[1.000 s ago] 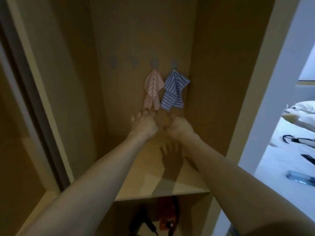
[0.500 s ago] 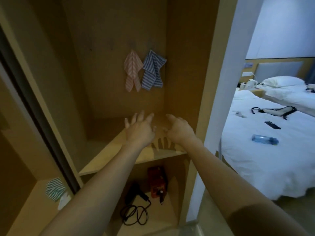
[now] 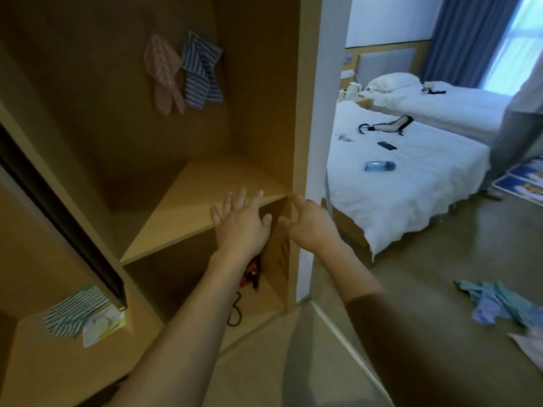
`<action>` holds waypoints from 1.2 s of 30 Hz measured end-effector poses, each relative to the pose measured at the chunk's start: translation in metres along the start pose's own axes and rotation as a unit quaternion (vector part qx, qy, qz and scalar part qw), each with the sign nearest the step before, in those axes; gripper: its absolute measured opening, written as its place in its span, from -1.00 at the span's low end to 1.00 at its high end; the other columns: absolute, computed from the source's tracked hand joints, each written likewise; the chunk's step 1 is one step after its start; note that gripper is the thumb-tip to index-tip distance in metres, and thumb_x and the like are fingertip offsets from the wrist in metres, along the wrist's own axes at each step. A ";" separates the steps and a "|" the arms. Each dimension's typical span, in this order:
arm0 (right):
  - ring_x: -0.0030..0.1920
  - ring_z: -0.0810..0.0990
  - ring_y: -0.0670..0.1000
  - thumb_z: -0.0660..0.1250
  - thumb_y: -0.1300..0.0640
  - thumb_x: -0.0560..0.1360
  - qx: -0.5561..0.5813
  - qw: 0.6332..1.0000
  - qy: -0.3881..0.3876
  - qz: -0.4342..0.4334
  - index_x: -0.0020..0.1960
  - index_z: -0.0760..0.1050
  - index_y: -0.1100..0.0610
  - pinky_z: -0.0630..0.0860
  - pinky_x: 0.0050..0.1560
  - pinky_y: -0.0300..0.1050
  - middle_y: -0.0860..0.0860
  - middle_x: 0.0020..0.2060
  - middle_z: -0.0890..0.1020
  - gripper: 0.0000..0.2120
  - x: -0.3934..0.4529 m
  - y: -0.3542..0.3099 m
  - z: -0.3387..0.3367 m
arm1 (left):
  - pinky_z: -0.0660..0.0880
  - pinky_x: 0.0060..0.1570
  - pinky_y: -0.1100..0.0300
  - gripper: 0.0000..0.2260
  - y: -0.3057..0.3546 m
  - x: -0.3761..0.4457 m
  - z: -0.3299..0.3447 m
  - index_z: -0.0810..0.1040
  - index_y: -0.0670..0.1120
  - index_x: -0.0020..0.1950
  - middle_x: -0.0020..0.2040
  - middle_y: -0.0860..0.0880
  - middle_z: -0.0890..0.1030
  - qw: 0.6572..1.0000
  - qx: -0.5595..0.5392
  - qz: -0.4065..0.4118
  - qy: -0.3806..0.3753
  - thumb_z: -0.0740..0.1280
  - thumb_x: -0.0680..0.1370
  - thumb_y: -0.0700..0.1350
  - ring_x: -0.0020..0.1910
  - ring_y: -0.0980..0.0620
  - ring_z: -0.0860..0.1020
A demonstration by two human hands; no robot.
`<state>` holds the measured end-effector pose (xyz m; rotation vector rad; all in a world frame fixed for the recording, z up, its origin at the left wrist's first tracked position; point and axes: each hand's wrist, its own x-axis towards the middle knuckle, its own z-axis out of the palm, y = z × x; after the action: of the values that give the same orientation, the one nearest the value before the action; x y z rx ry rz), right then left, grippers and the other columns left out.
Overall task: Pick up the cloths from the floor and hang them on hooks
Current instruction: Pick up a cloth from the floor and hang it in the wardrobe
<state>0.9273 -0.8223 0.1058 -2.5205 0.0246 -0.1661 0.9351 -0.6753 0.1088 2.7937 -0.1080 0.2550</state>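
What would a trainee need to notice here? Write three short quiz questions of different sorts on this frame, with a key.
1. True or false: the pink striped cloth and the blue striped cloth hang side by side on the wardrobe's back wall.
2. Multiple choice: the crumpled pale blue cloths lie (A) on the white bed, (B) on the floor at the right, (C) on the wooden shelf.
3. Fill in: the left hand and the right hand each hold ____.

Key: 1 true; 2 B; 3 nothing, as the fingers of both are spread and bare.
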 end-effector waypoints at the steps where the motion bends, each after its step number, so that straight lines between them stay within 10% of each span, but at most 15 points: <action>1: 0.37 0.41 0.11 0.27 -0.13 0.55 -0.001 1.000 0.006 0.014 0.52 0.16 -0.07 0.44 0.27 0.09 0.06 0.39 0.42 -0.40 -0.014 0.005 -0.001 | -0.14 0.50 -0.25 -0.49 0.005 -0.011 0.005 0.10 0.18 0.56 0.61 0.01 0.04 1.000 -0.009 0.008 -0.010 0.15 0.63 0.16 0.58 -0.07 -0.05; 13: 0.26 0.50 0.10 0.32 -0.03 0.54 0.031 0.978 0.093 0.186 0.43 0.34 0.02 0.42 0.10 -0.09 0.04 0.25 0.54 -0.51 -0.158 0.087 -0.029 | -0.11 0.47 -0.26 -0.51 0.074 -0.113 0.076 0.15 0.19 0.54 0.59 0.01 0.11 0.983 -0.080 0.123 -0.108 0.14 0.62 0.18 0.58 -0.06 -0.02; 36: 0.47 0.27 0.07 0.31 0.01 0.55 0.071 0.872 0.200 0.441 0.52 0.24 0.11 0.21 0.45 -0.03 0.08 0.49 0.31 -0.41 -0.414 0.331 -0.166 | 0.00 0.47 -0.24 -0.49 0.391 -0.292 0.185 0.21 0.14 0.53 0.57 -0.02 0.19 0.899 -0.054 0.370 -0.230 0.21 0.59 0.13 0.55 -0.08 0.09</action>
<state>0.5032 -1.1650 0.0017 -2.0412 1.2475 -0.2876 0.6380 -1.0922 0.0074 2.5125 -1.2569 -0.2443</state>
